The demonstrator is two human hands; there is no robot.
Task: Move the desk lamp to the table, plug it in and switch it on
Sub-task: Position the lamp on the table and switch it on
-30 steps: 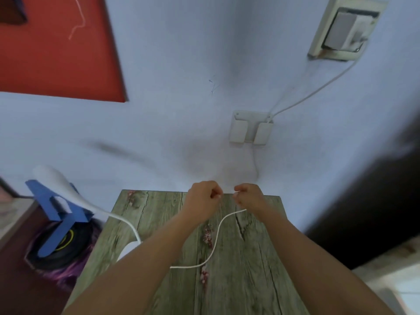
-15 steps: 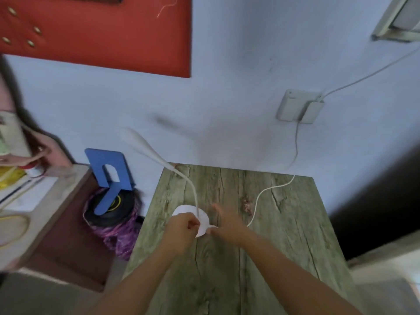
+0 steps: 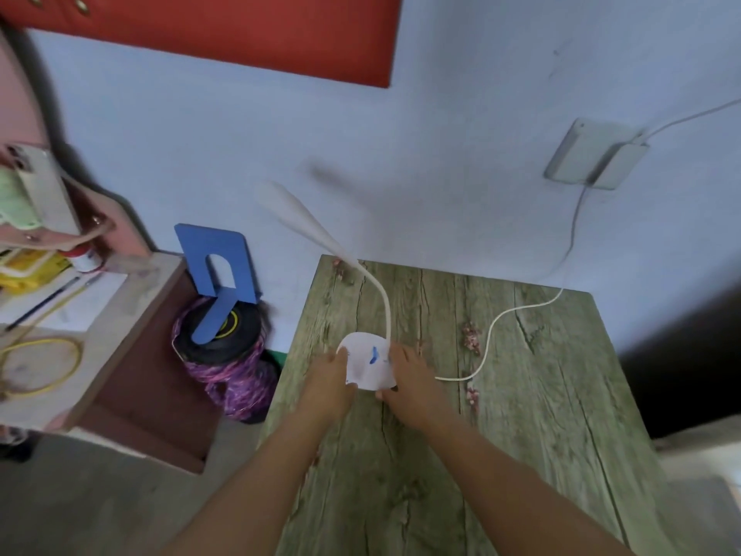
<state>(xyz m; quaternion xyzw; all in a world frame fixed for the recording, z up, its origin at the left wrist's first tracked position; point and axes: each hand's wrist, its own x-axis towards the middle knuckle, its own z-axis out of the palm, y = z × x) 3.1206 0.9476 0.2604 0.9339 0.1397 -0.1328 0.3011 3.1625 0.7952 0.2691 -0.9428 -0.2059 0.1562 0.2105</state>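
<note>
table — lamp base between hands

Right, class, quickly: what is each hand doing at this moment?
Left hand: fingers rest on the left edge of the lamp base; a real grip cannot be told.
Right hand: fingers curled round the base's right edge, holding it.

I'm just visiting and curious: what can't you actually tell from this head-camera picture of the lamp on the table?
- Lamp switch: too small to tell, base partly under both hands.
- Lamp head: blurred; lit or not is unclear.
- Cord end at the wall socket: too small to confirm.
- Right hand fingers: grip unclear.
</note>
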